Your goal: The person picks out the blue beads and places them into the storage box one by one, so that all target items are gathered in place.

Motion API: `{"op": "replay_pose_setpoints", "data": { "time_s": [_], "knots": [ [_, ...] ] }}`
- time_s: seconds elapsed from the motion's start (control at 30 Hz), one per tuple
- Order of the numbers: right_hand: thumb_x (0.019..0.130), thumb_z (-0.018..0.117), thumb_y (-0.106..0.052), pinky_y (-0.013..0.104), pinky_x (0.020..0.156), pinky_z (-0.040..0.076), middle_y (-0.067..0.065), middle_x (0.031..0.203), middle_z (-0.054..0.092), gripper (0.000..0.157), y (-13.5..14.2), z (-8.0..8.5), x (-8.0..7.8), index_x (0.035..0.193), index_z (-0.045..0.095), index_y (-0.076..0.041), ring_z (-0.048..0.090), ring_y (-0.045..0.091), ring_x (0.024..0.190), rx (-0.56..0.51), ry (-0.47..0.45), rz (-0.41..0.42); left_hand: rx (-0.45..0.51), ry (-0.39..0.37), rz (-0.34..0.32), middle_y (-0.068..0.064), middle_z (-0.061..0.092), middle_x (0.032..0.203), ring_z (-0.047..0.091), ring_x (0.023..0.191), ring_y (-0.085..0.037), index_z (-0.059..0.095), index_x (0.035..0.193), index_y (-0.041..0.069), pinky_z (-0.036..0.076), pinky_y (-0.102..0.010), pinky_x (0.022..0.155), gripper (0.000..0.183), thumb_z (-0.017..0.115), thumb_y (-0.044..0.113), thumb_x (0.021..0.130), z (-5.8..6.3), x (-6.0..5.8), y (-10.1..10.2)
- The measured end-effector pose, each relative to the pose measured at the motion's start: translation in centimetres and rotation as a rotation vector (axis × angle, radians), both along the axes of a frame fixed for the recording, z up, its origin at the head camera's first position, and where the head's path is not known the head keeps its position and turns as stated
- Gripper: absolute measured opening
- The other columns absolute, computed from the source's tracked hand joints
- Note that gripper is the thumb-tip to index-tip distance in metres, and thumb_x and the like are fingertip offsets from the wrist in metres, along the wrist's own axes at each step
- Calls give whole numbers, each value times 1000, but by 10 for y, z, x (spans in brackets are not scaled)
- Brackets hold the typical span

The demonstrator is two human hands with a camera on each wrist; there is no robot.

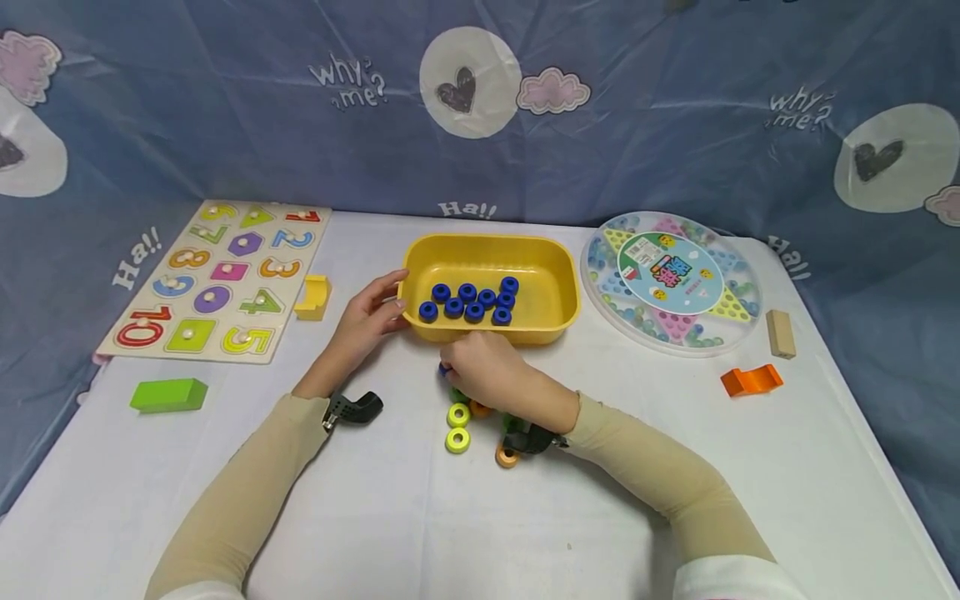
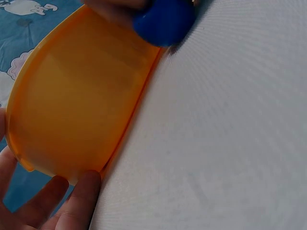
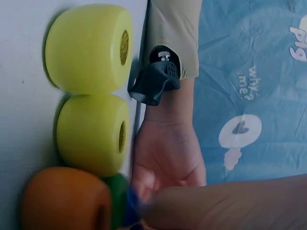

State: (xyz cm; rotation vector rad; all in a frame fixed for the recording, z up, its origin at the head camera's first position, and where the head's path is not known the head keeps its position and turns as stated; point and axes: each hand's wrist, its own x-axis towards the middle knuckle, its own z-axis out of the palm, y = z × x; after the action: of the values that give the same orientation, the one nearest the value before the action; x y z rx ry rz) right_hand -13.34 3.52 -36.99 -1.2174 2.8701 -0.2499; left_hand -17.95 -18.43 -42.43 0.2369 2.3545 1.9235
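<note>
My left hand (image 1: 369, 310) rests against the left end of a yellow basin (image 1: 562, 312), its fingertips on the outer wall and rim. Inside the basin lie several blue ring beads (image 1: 474, 312). Just in front of the basin, my right hand (image 1: 487, 365) pinches another blue bead (image 2: 165, 23), seen large in the left wrist view. Under and beside this hand lie more beads: two yellow-green ones (image 1: 458, 440), a green one (image 1: 459, 395) and an orange one (image 1: 480, 409). A lighter orange bead (image 1: 507, 457) sits below the right wrist, partly covered by the wrist camera.
On the left are a number puzzle board (image 1: 172, 287), a yellow arch block (image 1: 313, 298) and a green block (image 1: 169, 395). A round marble game (image 1: 671, 283), a wooden block (image 1: 781, 333) and an orange arch block (image 1: 752, 380) lie on the right. A blue curtain (image 1: 660, 167) hangs behind.
</note>
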Motion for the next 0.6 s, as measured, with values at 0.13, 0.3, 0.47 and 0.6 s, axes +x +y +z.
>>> {"op": "replay_pose_setpoints", "data": {
  "time_s": [0.13, 0.3, 0.47, 0.6],
  "knots": [
    [87, 71, -17, 19, 56, 49, -3, 78, 68, 7, 3, 11, -1, 90, 74, -12, 55, 8, 62, -52, -58, 65, -10, -9, 6, -13, 42, 149, 51, 124, -29, 40, 149, 21, 57, -22, 88, 50, 50, 19, 100, 0, 1, -1],
    [87, 72, -27, 20, 70, 52, -1, 97, 70, 25, 3, 8, -4, 107, 71, -12, 56, 8, 76, -99, -156, 149, 7, -8, 15, -13, 42, 148, 52, 121, -25, 41, 148, 19, 57, -19, 87, 49, 51, 17, 100, 0, 1, -2],
    [91, 65, -41, 27, 97, 52, 2, 132, 60, 48, -9, -8, 9, 134, 57, -21, 58, 12, 115, -95, -186, 335, 40, -2, -11, -17, 42, 147, 53, 119, -25, 40, 149, 16, 58, -22, 89, 50, 51, 15, 100, 0, 0, -1],
    [93, 62, -41, 33, 104, 50, 9, 154, 38, 56, -25, -14, 28, 145, 45, -29, 52, 20, 129, 3, -160, 501, 39, 12, -6, -16, 42, 147, 54, 116, -24, 41, 148, 16, 58, -20, 85, 50, 51, 14, 100, 1, -1, 0]
  ]
}}
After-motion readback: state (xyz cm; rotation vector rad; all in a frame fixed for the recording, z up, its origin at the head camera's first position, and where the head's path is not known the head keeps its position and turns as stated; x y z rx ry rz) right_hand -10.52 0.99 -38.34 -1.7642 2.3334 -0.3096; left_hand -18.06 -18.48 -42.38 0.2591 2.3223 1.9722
